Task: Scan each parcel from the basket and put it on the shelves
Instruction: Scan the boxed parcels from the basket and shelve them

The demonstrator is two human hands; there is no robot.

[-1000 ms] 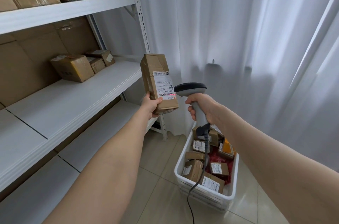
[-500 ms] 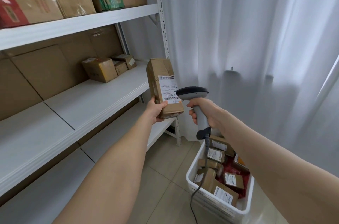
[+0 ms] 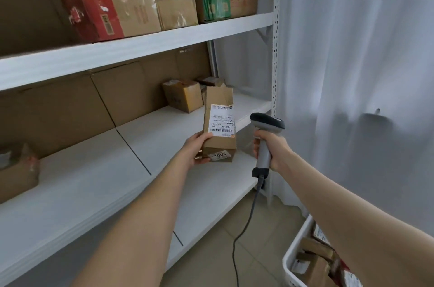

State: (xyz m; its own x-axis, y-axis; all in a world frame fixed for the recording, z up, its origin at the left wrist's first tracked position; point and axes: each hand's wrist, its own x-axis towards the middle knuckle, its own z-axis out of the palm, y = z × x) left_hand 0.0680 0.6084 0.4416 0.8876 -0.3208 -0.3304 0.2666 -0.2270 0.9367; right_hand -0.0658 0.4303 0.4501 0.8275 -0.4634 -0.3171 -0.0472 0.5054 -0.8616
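My left hand [image 3: 198, 149] grips the lower end of a tall brown cardboard parcel [image 3: 219, 141], held upright over the middle shelf [image 3: 98, 174]. Its white shipping label [image 3: 222, 121] faces me, and a small tag reading 3003 is on its bottom end. My right hand [image 3: 272, 150] is wrapped around the grip of a grey handheld scanner [image 3: 266, 122], just right of the parcel, its dark head level with the label. The scanner cable [image 3: 246, 221] hangs to the floor. The white basket [image 3: 297, 249] with several brown parcels sits at the bottom right, partly hidden by my right arm.
The middle shelf carries a few small brown boxes [image 3: 183, 95] at its far end and one box [image 3: 16, 169] at the left edge. The upper shelf [image 3: 141, 49] holds a red-and-brown carton [image 3: 108, 4], a small brown box and green and brown cartons. A white curtain [image 3: 357, 75] hangs on the right.
The view has swung left toward the shelves, so the basket has slid to the bottom right corner. The parcel has moved in over the middle shelf. Both hands keep their grips.
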